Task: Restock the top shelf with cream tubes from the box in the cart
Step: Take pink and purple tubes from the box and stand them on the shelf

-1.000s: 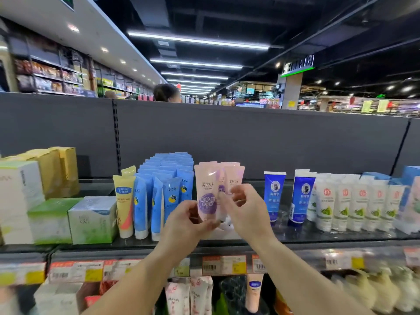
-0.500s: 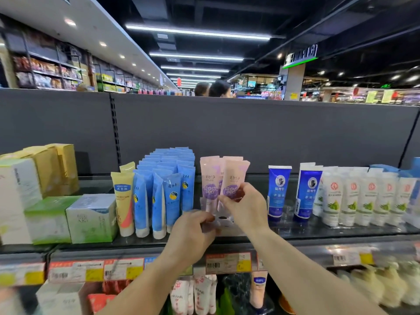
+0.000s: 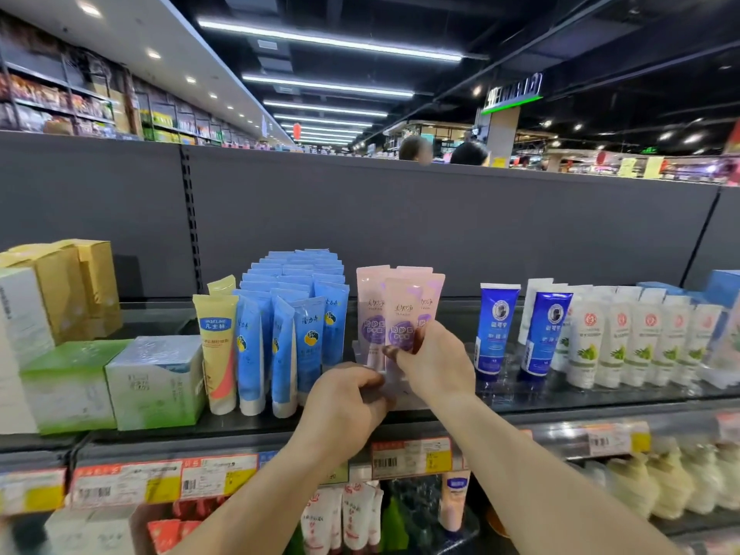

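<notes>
Several pink cream tubes (image 3: 400, 306) with purple labels stand upright in the middle of the top shelf (image 3: 560, 398). My right hand (image 3: 436, 366) pinches the front pink tube at its lower part. My left hand (image 3: 344, 406) is curled low in front of the tubes at the shelf's front edge, its fingers closed near the tubes' caps; what it grips is hidden. The box and cart are out of view.
Blue tubes (image 3: 296, 322) and a yellow tube (image 3: 218, 346) stand left of the pink ones. Dark blue tubes (image 3: 496, 330) and white tubes (image 3: 624, 342) stand to the right. Green boxes (image 3: 156, 382) and yellow cartons (image 3: 68, 286) sit far left. Price tags (image 3: 408, 458) line the shelf edge.
My right hand has set a pink tube further back among the others. My left hand has let go of the tube and dropped to the shelf's front edge.
</notes>
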